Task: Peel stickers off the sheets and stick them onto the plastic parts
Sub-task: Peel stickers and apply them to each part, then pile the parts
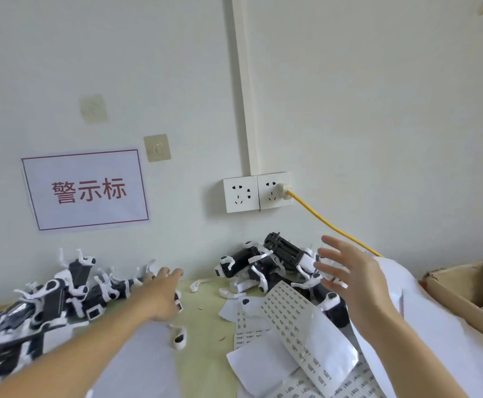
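Two piles, black-white plastic parts [280, 262] | curled sticker sheet [300, 320] printed rows

Soft, even daylight; wide-angle bowing and motion blur at edges.

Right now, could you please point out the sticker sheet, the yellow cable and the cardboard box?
sticker sheet [300, 326]: head view, middle of the curled printed strip.
yellow cable [320, 219]: head view, mid-run below the socket.
cardboard box [458, 300]: head view, near side wall.

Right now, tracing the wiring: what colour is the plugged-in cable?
Yellow; the cable shows in the head view.
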A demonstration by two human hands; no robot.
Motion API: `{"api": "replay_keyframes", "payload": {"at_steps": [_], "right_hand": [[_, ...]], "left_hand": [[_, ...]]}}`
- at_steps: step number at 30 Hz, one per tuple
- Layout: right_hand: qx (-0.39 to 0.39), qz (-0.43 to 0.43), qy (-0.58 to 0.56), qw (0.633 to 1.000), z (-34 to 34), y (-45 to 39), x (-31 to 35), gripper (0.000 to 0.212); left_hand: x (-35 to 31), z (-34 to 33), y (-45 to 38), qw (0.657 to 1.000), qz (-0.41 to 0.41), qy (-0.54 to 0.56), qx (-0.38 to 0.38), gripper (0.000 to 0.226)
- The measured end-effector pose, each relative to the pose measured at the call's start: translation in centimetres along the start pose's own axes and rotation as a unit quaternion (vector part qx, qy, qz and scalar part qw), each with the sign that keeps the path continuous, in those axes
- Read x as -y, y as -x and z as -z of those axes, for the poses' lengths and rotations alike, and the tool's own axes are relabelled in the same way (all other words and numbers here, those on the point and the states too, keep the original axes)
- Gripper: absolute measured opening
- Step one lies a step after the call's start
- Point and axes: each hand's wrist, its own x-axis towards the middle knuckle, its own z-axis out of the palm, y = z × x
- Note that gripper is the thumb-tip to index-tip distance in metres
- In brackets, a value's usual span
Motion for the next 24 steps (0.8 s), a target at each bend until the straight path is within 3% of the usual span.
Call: {"api": "replay_keyframes", "payload": {"at_steps": [3, 7, 9, 12, 16, 20, 24], "right_hand": [[0.031, 0.027, 0.046, 0.998, -0.5, -0.1, -0.8, 0.032], [0.051, 0.022, 0.064, 0.996, -1.0, -0.1, -1.7, 0.029], [0.058, 0.018, 0.069, 0.996, -1.2, -0.1, -2.0, 0.028], [0.063, 0.019, 0.075, 0.995, -1.4, 0.0, -2.2, 0.027], [0.064, 0.019, 0.08, 0.995, -1.3, 0.0, -2.2, 0.027], [0.07, 0.019, 0.089, 0.993, -1.2, -0.3, -2.2, 0.026], [0.078, 0.02, 0.105, 0.991, -1.4, -0.3, -2.2, 0.027]], "left_hand": [[2.4, 0.3, -1.0, 0.994, -0.044, -0.003, 0.103, 0.064], [2.3, 0.1, -1.4, 0.98, -0.071, -0.183, 0.026, 0.068], [1.1, -0.5, -1.2, 0.945, -0.083, -0.312, -0.044, 0.061], [-0.7, -1.6, -1.6, 0.867, -0.144, -0.465, -0.104, 0.055], [-2.6, -2.6, -2.7, 0.822, -0.15, -0.549, -0.02, 0.047], [-2.9, -2.4, -2.9, 0.837, -0.143, -0.528, -0.026, 0.043], [-2.7, -0.1, -2.0, 0.908, -0.095, -0.404, -0.055, 0.057]]}}
